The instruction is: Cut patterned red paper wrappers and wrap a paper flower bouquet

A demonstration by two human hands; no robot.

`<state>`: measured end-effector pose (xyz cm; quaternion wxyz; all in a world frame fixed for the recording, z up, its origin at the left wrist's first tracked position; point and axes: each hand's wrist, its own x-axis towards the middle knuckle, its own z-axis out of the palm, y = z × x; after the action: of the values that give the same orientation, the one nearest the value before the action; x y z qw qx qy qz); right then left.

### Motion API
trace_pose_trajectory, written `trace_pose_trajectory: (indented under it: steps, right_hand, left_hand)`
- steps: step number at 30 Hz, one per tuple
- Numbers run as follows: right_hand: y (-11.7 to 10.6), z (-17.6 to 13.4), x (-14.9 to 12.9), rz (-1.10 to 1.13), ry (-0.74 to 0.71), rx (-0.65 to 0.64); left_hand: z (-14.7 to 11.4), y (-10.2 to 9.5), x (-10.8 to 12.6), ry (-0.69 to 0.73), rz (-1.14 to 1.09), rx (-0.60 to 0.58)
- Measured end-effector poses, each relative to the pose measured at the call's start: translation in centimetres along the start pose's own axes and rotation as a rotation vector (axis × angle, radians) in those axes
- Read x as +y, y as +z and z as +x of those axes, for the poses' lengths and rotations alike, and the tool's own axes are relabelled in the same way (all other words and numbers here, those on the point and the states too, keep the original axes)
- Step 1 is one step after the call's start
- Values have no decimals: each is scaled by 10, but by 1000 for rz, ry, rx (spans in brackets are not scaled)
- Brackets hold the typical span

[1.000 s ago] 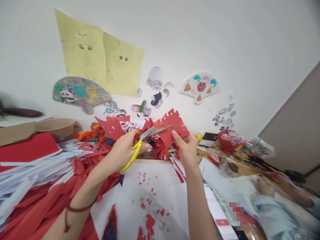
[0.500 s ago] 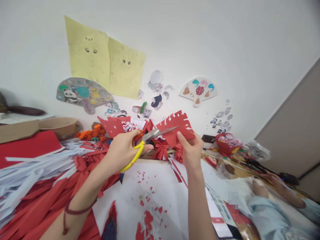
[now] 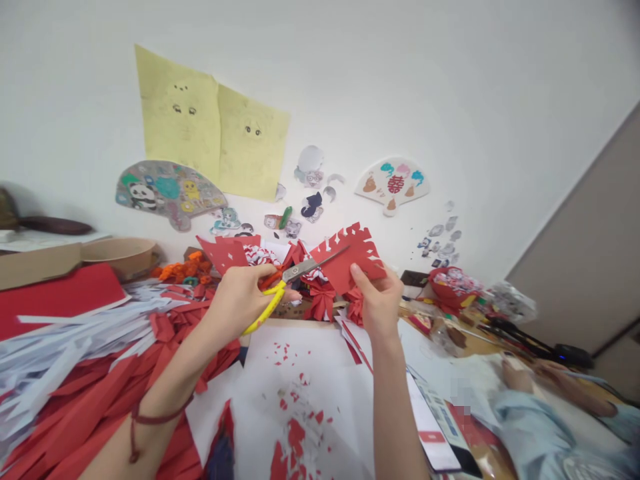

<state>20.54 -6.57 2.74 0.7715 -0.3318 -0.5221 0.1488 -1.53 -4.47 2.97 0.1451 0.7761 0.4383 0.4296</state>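
Note:
My left hand [image 3: 243, 300] grips yellow-handled scissors [image 3: 273, 308], fingers and thumb in the loops. Their blades point right and slightly up, lying against a folded piece of red paper [image 3: 345, 267]. Small notches run along the paper's upper and right edges. My right hand [image 3: 383, 300] pinches this paper at its lower right, thumb on the near side. Below both hands, a white sheet [image 3: 310, 347] carries scattered red scraps [image 3: 296, 437]. Behind the paper stand red paper bows [image 3: 320, 300] and another notched red piece [image 3: 227, 253].
Red strips [image 3: 115, 380] and white strips [image 3: 85, 333] heap up at left, by a cardboard bowl [image 3: 120, 257]. A phone [image 3: 435, 427] lies at right. Farther right are another person's sleeve [image 3: 535, 427] and hands [image 3: 517, 373]. The wall holds fans [image 3: 393, 187] and yellow drawings [image 3: 253, 147].
The scissors and the red paper have shifted very slightly left in view, both still held. The whole view has tilted a little. Otherwise the grips look the same.

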Motion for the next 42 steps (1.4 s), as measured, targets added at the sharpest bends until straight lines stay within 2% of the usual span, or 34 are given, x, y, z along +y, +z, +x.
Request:
trace_pose_trajectory:
  steps: [5,9,14,19,30,42]
  right_hand:
    - [0,-1,-1,14,18,-21]
    - [2,-2,-1,0,47,-37]
    - [7,-4,0,0,72,-156]
    - [9,-2,3,17,42,-109]
    - [9,-2,0,-97,-58,-78]
    - [12,-7,4,-138,8,-108]
  left_hand:
    - [2,-2,-7,35,77,-80]
    - [2,-2,-8,36,100,-81]
    - [3,-2,-3,-13,103,-108]
    - [7,-4,-4,-34,180,-83]
    - [15,0,-20,-17,237,-64]
    - [12,4,-12,6,118,-78]
